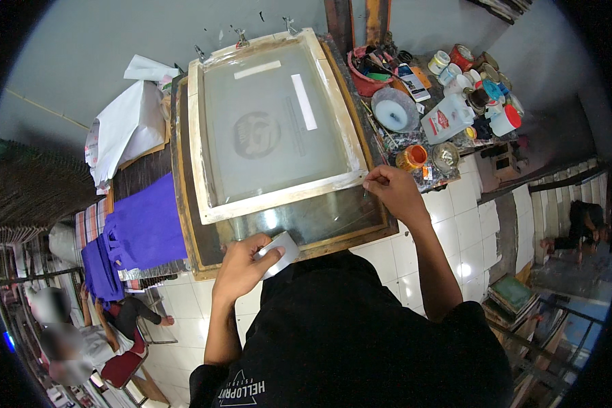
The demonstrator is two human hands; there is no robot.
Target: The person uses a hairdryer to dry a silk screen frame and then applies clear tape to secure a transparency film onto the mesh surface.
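Your left hand (245, 268) gripped a pale grey piece (283, 256) while your right hand (394, 194) was at the frame's near right corner.
Your left thumb and fingers were closed around the piece, just over the near edge of the glossy tabletop (319, 228); your right fingers were bent together in a pinch, and you cannot tell from this view whether they grasped anything. Ahead of your left hand and left of your right lay the pale frame (279, 201), its grey mesh (279, 170) bearing 2 white strips (304, 102) and 1 dark round mark (256, 135). Left of your left hand, purple cloth (149, 217) was spread; just beyond your right hand stood an orange-smeared jar (411, 158), with a white bowl (393, 114) farther ahead.
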